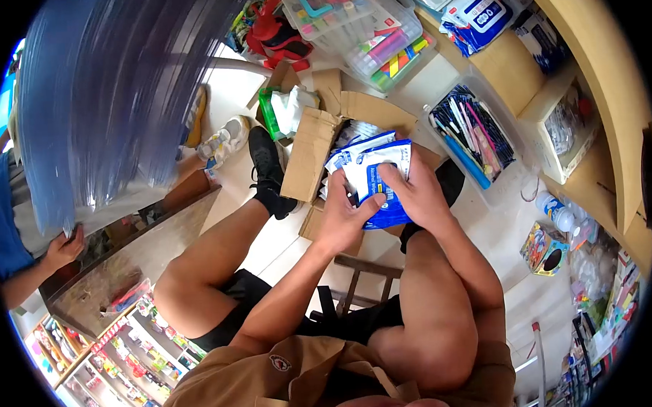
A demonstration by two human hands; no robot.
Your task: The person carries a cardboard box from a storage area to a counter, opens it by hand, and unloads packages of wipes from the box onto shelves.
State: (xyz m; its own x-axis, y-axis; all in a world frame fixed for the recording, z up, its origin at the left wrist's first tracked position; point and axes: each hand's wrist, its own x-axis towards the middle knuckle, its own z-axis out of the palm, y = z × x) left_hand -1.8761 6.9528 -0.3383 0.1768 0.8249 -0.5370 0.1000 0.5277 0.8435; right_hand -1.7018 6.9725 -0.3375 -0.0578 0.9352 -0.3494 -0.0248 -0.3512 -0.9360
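Note:
Two blue-and-white packets of alcohol wipes (392, 215) are held overlapped in front of me, one partly behind the other. My left hand (343, 216) grips them from the left, its thumb lying across the front of the nearer packet. On the other side, my right hand (420, 194) pinches the right edge with its thumb on the front. Just beyond and below the packets stands an open cardboard box (307, 155) with its flaps spread. More white-and-blue packs (359, 130) show inside it; the rest of its contents is hidden behind the packets.
At right is a clear bin of pens (474, 130); beyond stand stacked plastic boxes (385, 47) of stationery. Wipe packs (477, 15) lie on a wooden shelf. A smaller carton (282, 79) holds a green-and-white pack. Another person's hand (64, 248) and hanging plastic strips (114, 103) are at left.

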